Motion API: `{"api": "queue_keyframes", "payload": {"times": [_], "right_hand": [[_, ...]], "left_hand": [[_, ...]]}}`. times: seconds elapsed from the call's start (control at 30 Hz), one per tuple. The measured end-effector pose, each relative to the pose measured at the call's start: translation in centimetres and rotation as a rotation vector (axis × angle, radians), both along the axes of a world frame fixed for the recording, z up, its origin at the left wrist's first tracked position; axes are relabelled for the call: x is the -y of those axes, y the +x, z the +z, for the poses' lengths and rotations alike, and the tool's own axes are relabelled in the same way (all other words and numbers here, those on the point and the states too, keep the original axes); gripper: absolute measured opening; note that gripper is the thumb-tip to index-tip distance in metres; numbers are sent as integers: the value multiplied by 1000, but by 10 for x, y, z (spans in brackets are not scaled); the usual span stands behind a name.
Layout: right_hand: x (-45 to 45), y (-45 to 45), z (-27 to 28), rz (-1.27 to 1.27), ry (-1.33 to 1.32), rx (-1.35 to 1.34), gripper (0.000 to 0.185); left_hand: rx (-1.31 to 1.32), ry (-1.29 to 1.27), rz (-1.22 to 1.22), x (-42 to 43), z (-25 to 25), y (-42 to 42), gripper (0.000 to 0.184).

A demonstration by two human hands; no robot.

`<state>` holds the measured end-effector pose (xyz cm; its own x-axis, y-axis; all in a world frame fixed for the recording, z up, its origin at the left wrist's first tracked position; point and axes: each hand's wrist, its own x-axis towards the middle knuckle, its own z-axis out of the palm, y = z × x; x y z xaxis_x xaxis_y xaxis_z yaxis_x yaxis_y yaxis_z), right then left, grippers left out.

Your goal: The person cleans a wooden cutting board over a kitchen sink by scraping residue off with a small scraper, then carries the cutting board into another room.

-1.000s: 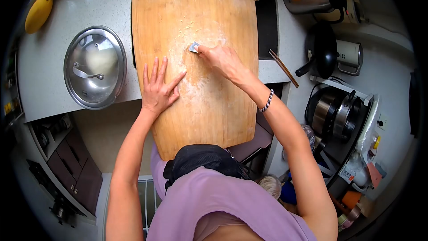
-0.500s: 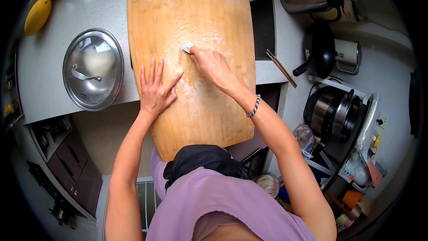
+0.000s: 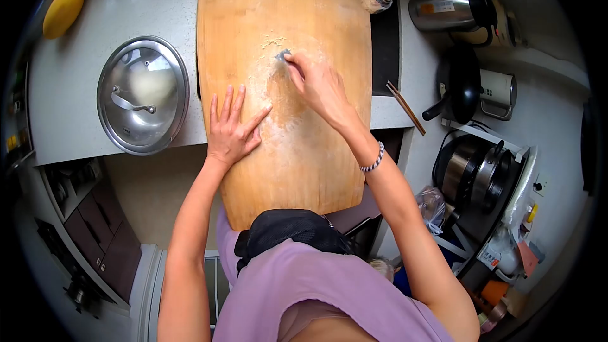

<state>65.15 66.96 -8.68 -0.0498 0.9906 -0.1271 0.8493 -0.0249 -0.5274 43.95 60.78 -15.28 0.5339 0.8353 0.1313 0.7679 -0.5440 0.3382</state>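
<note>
A large wooden cutting board point(image 3: 285, 177) lies in front of me, dusted with flour, with a damp-looking darker patch and pale crumbs point(image 3: 273, 42) of dough near its upper middle. My left hand point(image 3: 232, 133) rests flat on the board's left side, fingers spread. In my right hand point(image 3: 316, 85) is a small grey scraper point(image 3: 282, 55), pinched between thumb and fingers; its edge meets the board just below the crumbs. My grip covers most of the scraper.
Left of the board, a glass-lidded metal pan point(image 3: 142, 96) holds something pale and round. A yellow mango point(image 3: 63, 11) sits at the far left. Chopsticks point(image 3: 406, 107), a faucet point(image 3: 378, 0), a steel kettle point(image 3: 443, 11) and a black frying pan point(image 3: 461, 85) stand to the right.
My right hand has pushed the scraper slightly up the board, and its blade is now turned differently. The whole view has shifted a little; my left hand stays flat on the board.
</note>
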Motion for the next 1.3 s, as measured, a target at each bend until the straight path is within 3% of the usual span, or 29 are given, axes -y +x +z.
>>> {"api": "queue_keyframes", "payload": {"times": [0.13,0.4,0.47,0.63,0.7,0.83,0.87,0.97,1.07,1.2,1.3], "right_hand": [[38,-18,-16,78,-131,160,19],[-8,-25,-17,-35,81,18,18],[20,-32,-4,25,-89,25,20],[9,-47,-37,13,42,51,15],[-12,-46,-27,-74,86,44,15],[39,-38,4,-93,-9,77,12],[46,-36,-9,-97,-71,138,9],[25,-26,-57,-255,176,128,10],[26,-36,-50,-374,122,-4,9],[93,-30,-11,-426,31,-220,14],[131,-29,-37,-576,153,-100,21]], "left_hand": [[-9,-22,-11,1,1,0,57],[22,0,-15,1,4,3,58],[13,-2,-10,-1,3,2,57],[-18,-12,-14,2,5,3,58],[-4,0,-19,5,6,5,58],[0,9,-29,2,4,2,57],[-8,7,-40,2,3,3,56],[-77,37,-79,7,7,9,57],[-118,122,-136,9,-9,6,55],[-192,180,-178,10,-22,0,52],[-268,244,-197,11,-17,4,55]]}}
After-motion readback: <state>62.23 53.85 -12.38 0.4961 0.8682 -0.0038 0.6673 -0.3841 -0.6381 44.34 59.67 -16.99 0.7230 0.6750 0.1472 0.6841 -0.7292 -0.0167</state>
